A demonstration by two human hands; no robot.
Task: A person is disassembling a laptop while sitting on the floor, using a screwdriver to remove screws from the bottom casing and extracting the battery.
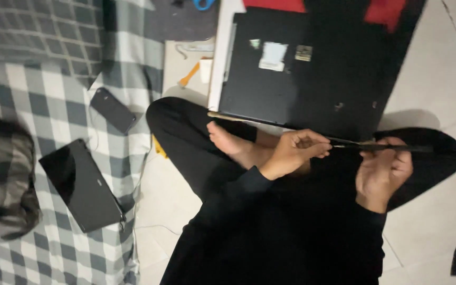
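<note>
I look down on a person sitting cross-legged on a pale tiled floor (439, 79), both hands on one thin dark strip (381, 147) held level above the lap; the left hand (294, 153) pinches the strip's near end, thumb on top and fingers curled beneath; the right hand (383, 171) lies palm up under the far part, fingers bent round it, so both are closed on the strip and neither is spread. A bare foot (228, 141) rests just beside the left hand; beyond the hands lies a large black panel (312, 74) with a few small stickers, and a pale stick (233, 117) runs along its near edge; I cannot tell whether stick and strip are one piece, since the left hand covers the place where they would meet.

To the left a checked blanket (54, 89) carries a black tablet (83, 184), a phone (113, 109) and a thin white cable (143, 174); an orange-handled tool (189, 75) lies on a pale board near the panel's corner.

As I judge it, the strip is thin and likely to flex, so the grip wants to be light and even at both ends; I would keep the hands apart, the strip level, and both thumbs off its edge; the light is dim, so slow moves serve best.
</note>
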